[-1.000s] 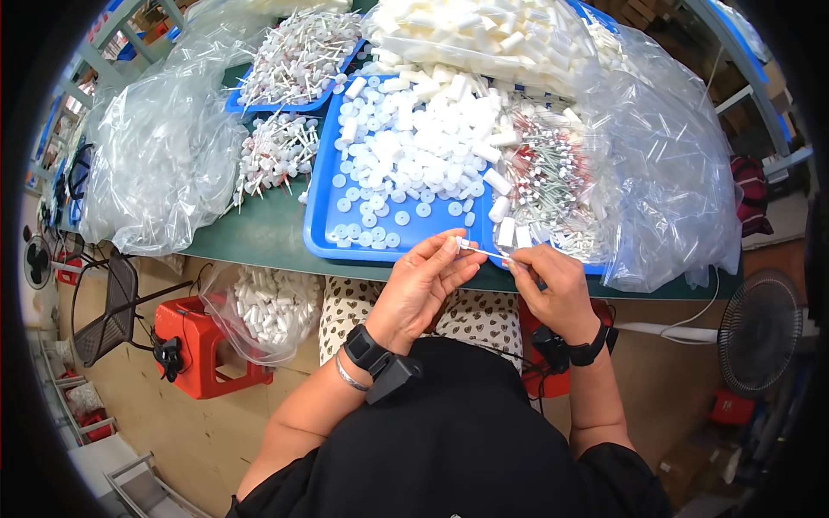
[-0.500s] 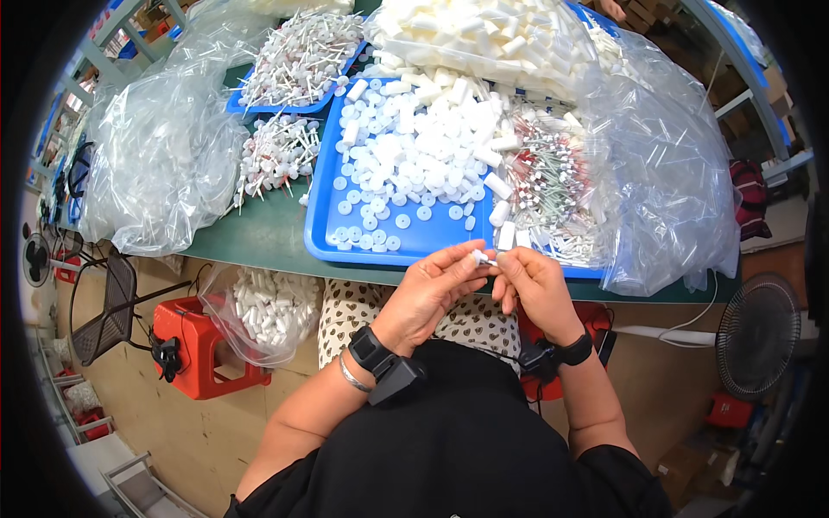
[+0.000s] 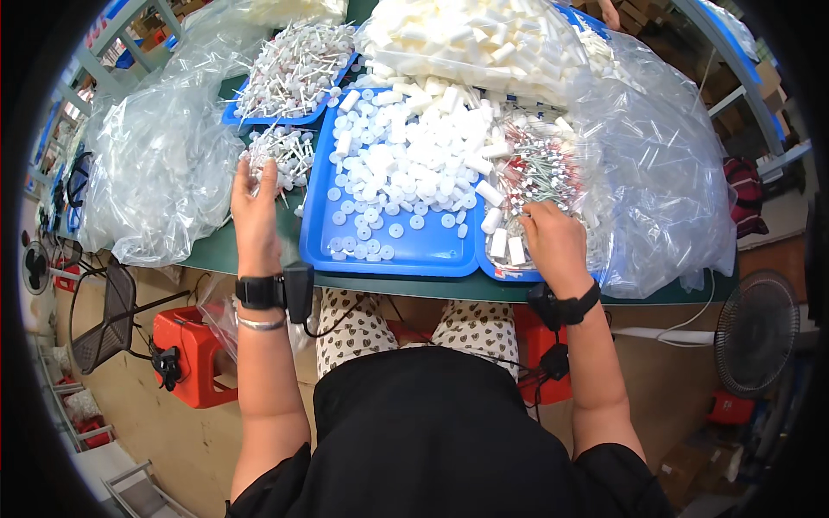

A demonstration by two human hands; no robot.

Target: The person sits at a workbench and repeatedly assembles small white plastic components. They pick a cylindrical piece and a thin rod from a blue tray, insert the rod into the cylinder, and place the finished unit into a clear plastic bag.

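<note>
My left hand point(image 3: 255, 207) is raised over the green table edge, fingers apart and empty, just below a small pile of white assembled sticks point(image 3: 281, 151). My right hand point(image 3: 553, 242) rests palm down on a heap of thin sticks with red and green tips point(image 3: 540, 168) lying in clear plastic; its fingertips are buried among them. Between my hands lies a blue tray point(image 3: 406, 255) full of white round caps point(image 3: 389, 173) and short white tubes point(image 3: 496, 242).
A second blue tray of white sticks point(image 3: 294, 69) sits at the back left. A big bag of white tubes point(image 3: 484, 43) is behind the tray. Crumpled clear plastic bags point(image 3: 155, 173) lie left, more plastic point(image 3: 665, 173) right. A red stool point(image 3: 190, 354) stands under the table.
My hands were together at the front edge of the table, holding a small white piece. They have parted: the left went out to the stick pile, the right up to the red-tipped sticks.
</note>
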